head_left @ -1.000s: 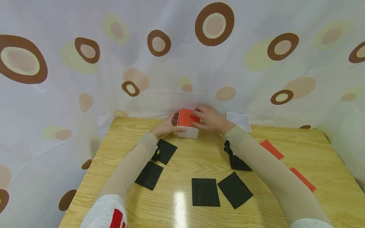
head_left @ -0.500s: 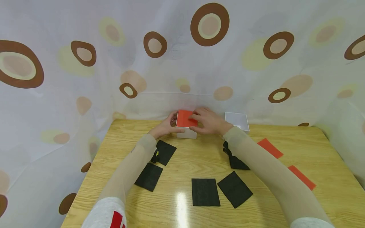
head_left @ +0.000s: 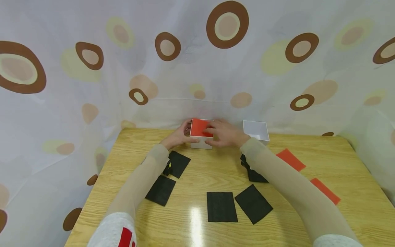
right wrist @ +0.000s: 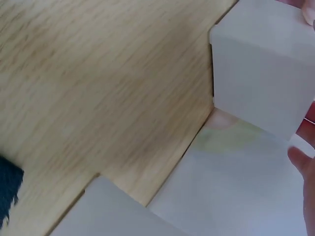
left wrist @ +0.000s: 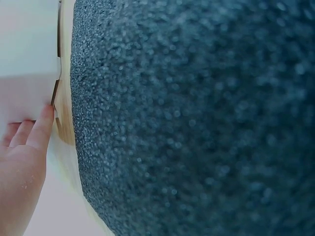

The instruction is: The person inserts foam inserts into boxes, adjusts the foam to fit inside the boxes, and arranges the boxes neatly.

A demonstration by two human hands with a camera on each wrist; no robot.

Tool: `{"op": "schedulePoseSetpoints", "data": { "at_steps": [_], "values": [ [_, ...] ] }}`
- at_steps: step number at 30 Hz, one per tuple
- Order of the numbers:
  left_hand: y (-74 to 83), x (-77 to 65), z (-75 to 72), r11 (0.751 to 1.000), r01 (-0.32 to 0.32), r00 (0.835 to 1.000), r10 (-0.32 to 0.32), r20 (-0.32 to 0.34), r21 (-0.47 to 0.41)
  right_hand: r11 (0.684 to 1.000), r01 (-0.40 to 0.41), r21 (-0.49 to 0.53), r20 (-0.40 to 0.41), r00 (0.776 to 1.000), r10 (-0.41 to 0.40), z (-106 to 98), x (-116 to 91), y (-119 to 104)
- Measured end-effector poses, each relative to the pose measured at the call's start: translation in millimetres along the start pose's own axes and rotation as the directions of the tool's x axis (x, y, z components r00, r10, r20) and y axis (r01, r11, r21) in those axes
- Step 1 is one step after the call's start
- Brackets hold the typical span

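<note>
My left hand [head_left: 178, 136] grips the white box [head_left: 201, 144] at the back of the table, thumb along the front, fingers round the left side. The left wrist view shows its fingers [left wrist: 43, 128] against the white wall. A flat red sheet [head_left: 197, 128] lies in the box's mouth, slanting so the white rim shows at the back right. My right hand [head_left: 226, 133] reaches over the box from the right, its fingers touching the red sheet and its thumb near the front right corner. The right wrist view shows the thumb [right wrist: 298, 158] apart from the fingers.
A second white box [head_left: 256, 127] stands to the right, partly behind my sleeve. Several black squares [head_left: 222, 207] lie on the wooden table [head_left: 191, 178]. Two red pieces [head_left: 291, 160] lie at right. A crumpled black piece [head_left: 254, 173] sits beside my right forearm. A patterned curtain [head_left: 197, 61] hangs behind.
The red sheet has shifted from covering the whole mouth to a slant, baring the rim at the back right. My right fingers have moved slightly over it; the left hand still grips the box.
</note>
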State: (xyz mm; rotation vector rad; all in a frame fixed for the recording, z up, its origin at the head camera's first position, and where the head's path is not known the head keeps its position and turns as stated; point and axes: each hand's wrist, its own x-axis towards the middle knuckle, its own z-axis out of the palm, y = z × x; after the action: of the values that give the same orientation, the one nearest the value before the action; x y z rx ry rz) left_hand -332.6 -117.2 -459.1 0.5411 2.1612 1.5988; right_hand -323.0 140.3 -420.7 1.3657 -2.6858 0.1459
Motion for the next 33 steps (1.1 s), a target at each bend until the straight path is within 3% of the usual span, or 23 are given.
{"op": "schedulePoseSetpoints", "data": {
  "at_steps": [8, 17, 25, 33],
  "values": [
    [-2.7, 2.6, -2.0, 1.0, -0.003, 1.0, 0.003, 0.004, -0.001, 1.0, -0.008, -0.007, -0.012, 1.0, 0.008, 1, 12, -7],
    [-4.4, 4.3, -3.2, 0.999, -0.04, 0.999, 0.04, 0.032, -0.01, 0.998, -0.044, -0.039, 0.11, 0.993, 0.048, -2, 26, -16],
    [-6.1, 3.9, -4.9, 0.999, -0.031, 0.999, 0.031, 0.036, -0.012, 0.998, -0.06, 0.006, 0.134, 0.989, 0.059, -3, 35, -19],
    [-4.6, 2.6, -6.0, 0.999, -0.041, 0.998, 0.04, 0.051, 0.018, 0.998, -0.067, -0.019, 0.151, 0.986, 0.069, -5, 45, -22]
  ]
}}
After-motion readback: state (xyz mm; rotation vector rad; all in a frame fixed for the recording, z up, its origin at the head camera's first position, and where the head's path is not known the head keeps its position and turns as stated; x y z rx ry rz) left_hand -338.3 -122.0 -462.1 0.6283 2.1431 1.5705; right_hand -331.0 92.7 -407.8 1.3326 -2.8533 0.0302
